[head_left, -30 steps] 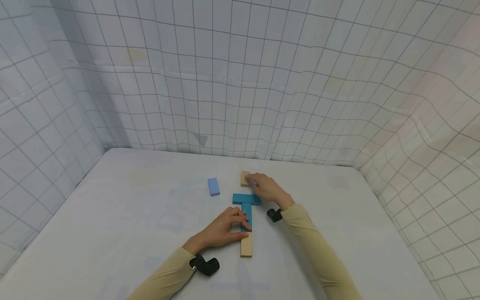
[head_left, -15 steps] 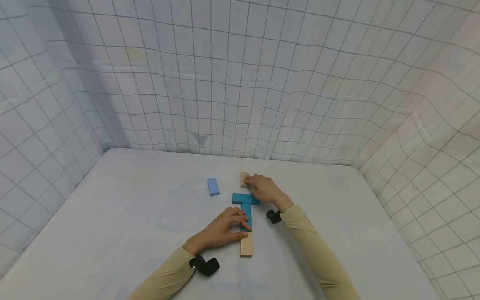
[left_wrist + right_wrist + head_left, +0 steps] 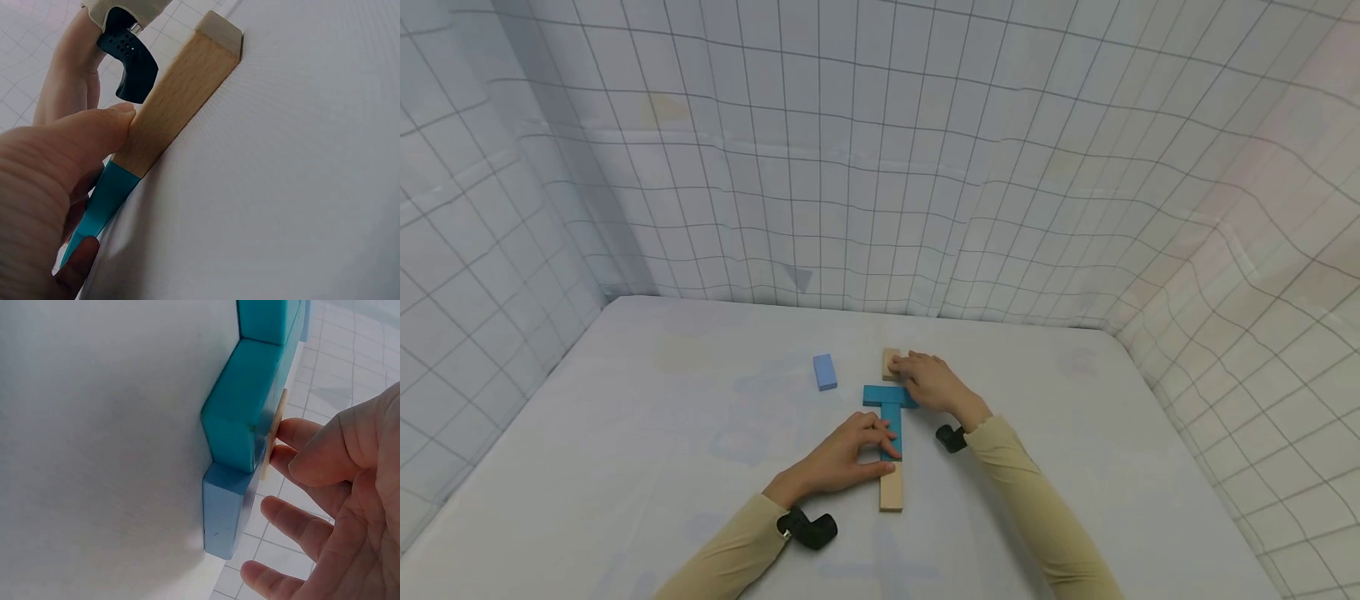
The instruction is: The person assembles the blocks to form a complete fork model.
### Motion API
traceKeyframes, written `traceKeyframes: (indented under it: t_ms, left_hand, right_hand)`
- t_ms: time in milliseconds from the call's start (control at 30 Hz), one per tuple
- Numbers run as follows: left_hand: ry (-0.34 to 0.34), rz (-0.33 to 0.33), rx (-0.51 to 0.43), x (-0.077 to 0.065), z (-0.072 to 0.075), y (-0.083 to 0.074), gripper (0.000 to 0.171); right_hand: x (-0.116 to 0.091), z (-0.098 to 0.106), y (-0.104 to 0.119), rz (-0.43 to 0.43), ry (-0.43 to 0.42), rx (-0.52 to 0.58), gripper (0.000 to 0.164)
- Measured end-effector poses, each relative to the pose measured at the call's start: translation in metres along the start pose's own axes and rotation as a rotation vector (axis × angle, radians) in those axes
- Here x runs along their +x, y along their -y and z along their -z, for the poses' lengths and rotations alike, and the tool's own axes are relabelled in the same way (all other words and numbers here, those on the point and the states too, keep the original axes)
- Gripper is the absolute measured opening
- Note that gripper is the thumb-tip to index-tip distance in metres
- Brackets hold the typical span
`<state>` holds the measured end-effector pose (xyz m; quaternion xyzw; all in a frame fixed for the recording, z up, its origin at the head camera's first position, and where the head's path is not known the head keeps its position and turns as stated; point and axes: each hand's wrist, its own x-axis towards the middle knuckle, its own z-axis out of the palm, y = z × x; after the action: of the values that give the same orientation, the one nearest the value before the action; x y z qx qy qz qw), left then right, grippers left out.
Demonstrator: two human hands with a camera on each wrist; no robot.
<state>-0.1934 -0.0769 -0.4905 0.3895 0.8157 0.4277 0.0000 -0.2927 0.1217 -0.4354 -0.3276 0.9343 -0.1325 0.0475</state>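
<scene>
Two teal blocks form a T: a crossbar point(image 3: 880, 396) and a stem point(image 3: 891, 421). A plain wooden block point(image 3: 891, 496) continues the stem toward the person. My left hand point(image 3: 838, 458) rests over that joint, its thumb on the wooden block and its fingertips on the teal stem. Beyond the crossbar lies a second wooden block point(image 3: 891, 355); two fingertips of my right hand point(image 3: 934, 382) touch it. In the right wrist view, a light blue block point(image 3: 222, 515) sits against the teal crossbar point(image 3: 237, 403), below my other right fingers. My right hand hides it in the head view.
Another light blue block point(image 3: 825, 372) lies apart, to the left of the T. A white table point(image 3: 700, 467) carries all the blocks. Grid-patterned white curtains point(image 3: 865, 183) enclose its back and sides.
The far wooden block has slid toward the teal crossbar under my right fingertips, narrowing the gap. My left hand stays in place on the stem joint.
</scene>
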Motion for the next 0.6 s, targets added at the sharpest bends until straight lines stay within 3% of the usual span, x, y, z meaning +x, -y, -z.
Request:
traceKeyframes:
  t_ms: [600]
  left_hand:
    - [-0.009, -0.018, 0.006, -0.0001, -0.0007, 0.0019, 0.012]
  right_hand:
    - [-0.0083, -0.0042, 0.0018, 0.028, -0.016, 0.003, 0.037]
